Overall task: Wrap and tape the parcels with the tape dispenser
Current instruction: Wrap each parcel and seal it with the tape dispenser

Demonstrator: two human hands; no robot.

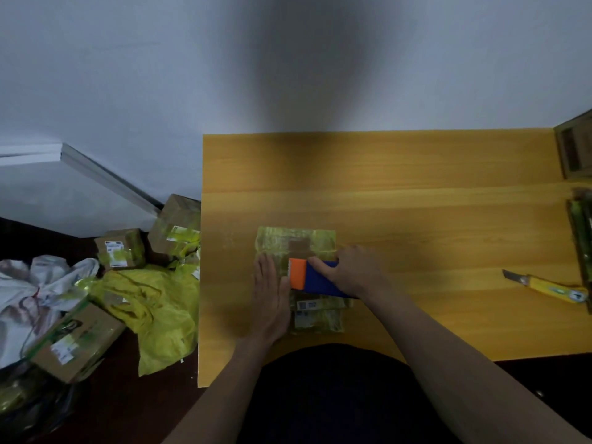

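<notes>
Your right hand [347, 270] is closed around the blue body of the tape dispenser [317, 278], with the fingers curled over its top. Your left hand [270, 293] lies flat, fingers straight and together, and presses on the left part of the parcel [296, 243]. This grip holds nothing; it only presses down.

The tape dispenser lies with its long axis across the parcel, from right to left. Its orange end [298, 273] points left, toward your left hand, and it nearly touches the index finger side of that hand. The picture is a little blurred, so I cannot tell if the tape itself touches the parcel.

The parcel lies on the worktop [416, 174], under both hands. It is wrapped in yellow-green film, and its long axis runs away from you. A white label [307, 306] shows on its near part, just below the dispenser.

Well to the right of the parcel a yellow utility knife [544, 285] lies on the worktop. Left of the parcel, on the floor, are several cardboard boxes [120, 246] and yellow plastic bags [160, 302].
</notes>
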